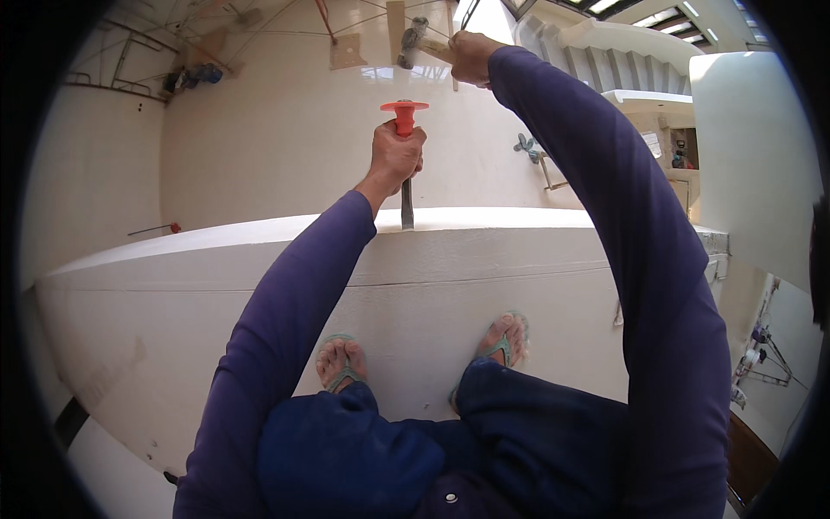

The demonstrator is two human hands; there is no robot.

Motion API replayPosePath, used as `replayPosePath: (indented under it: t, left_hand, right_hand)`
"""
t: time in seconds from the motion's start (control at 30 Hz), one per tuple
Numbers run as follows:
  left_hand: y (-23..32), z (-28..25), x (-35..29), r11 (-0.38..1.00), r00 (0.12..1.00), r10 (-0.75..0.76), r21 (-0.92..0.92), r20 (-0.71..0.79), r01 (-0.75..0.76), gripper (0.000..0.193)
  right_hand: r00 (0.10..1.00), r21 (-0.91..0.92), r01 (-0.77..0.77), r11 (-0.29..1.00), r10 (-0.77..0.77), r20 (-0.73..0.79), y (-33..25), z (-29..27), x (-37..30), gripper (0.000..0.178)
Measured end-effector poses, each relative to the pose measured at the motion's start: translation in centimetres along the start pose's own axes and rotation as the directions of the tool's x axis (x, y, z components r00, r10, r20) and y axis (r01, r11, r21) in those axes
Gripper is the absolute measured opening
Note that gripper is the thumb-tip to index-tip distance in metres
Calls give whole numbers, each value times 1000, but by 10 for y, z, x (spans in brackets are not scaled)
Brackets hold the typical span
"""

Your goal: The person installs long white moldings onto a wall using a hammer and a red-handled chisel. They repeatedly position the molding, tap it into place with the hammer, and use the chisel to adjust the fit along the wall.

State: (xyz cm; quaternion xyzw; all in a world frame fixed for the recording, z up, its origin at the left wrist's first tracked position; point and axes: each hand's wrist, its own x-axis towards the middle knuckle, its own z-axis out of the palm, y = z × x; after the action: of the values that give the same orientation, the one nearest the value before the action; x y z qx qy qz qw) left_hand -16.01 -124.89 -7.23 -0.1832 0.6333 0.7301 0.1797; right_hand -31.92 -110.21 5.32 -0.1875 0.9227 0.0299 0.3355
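Note:
My left hand (396, 158) is wrapped round the grip of a cold chisel (407, 208). A round orange-red hand guard (404, 107) spreads above the fist. The chisel stands roughly upright, and its lower end meets the edge of the pale ledge (510, 251). Up and to the right, my right hand (473, 59) is closed on the handle of a hammer (413, 43). The hammer head is raised beyond the chisel's top, apart from it and slightly blurred.
My feet, in green flip-flops (347, 363), stand on the pale surface behind the edge. Far below lies a floor (277, 156) with metal frames at its far left. Stairs (618, 69) rise at the upper right. A red-ended rod (175, 227) lies beyond the ledge's left part.

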Motion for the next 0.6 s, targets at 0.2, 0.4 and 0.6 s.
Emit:
replayPosePath:
  t: [0.2, 0.4, 0.6]
  left_hand:
    - [2, 2, 3, 999, 999, -35, -7, -4, 35, 14]
    - [8, 19, 6, 1000, 999, -8, -2, 37, 8, 14]
    - [3, 1, 8, 1000, 1000, -16, 13, -3, 16, 12]
  right_hand:
    - [1000, -128, 4, 992, -3, 15, 9, -11, 11, 42]
    - [984, -429, 162, 889, -114, 135, 25, -4, 33, 34]
    - [996, -189, 26, 982, -10, 87, -4, 7, 20, 35]
